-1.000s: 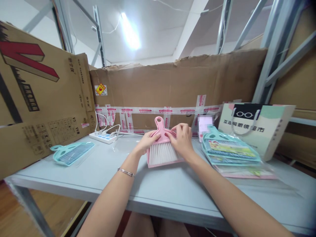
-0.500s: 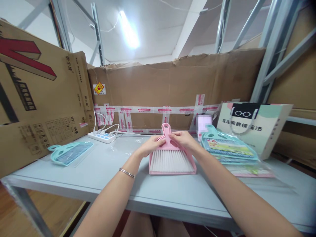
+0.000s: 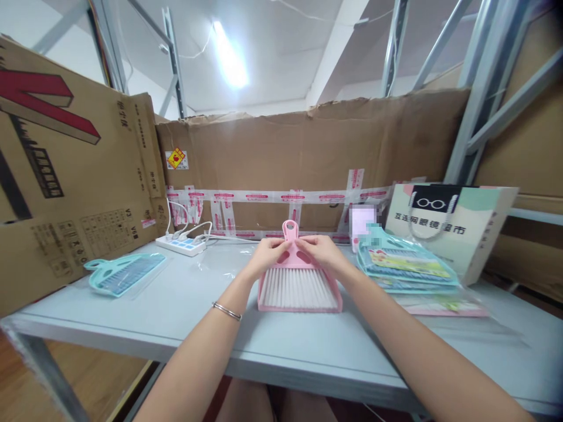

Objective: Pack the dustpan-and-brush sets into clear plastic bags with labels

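Observation:
A pink hand brush with white bristles nested in a pink dustpan (image 3: 299, 287) lies flat on the grey table (image 3: 281, 346), handle pointing away from me. My left hand (image 3: 266, 255) pinches the left side of the handle, a thin bracelet on that wrist. My right hand (image 3: 320, 251) grips the handle's right side. Both hands are closed on the set.
A stack of bagged teal and pink brush sets (image 3: 404, 269) lies at the right, with a paper gift bag (image 3: 453, 225) behind it. A teal set in a clear bag (image 3: 123, 272) lies at the left. A power strip (image 3: 178, 243) sits by the cardboard walls (image 3: 308, 158).
The pink set was tilted with my hands over its bristles. It now lies square and flat, and both hands have moved up to the handle.

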The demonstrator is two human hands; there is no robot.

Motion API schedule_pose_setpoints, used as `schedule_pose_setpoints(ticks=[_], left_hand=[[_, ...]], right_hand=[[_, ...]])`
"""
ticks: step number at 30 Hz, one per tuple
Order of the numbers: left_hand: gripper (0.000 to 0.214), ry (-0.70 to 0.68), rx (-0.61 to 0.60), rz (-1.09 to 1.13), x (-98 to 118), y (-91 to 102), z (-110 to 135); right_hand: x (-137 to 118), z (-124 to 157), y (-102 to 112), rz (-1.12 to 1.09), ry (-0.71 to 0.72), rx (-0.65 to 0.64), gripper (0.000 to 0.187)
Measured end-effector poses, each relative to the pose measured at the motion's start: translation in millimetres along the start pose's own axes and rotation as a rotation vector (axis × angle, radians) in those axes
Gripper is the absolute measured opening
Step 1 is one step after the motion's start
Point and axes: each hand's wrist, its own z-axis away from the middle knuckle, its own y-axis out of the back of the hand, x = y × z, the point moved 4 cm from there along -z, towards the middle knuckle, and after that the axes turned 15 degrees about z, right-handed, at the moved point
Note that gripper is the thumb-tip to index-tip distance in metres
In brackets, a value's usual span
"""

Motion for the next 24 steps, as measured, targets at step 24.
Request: schedule_pose_setpoints(ticks=[24], left_hand=[[0.049,0.065,-0.027,0.084,-2,-2.0,3]], right_hand=[[11,-4,0,-0.030,-0.055,-0.077,0.022]])
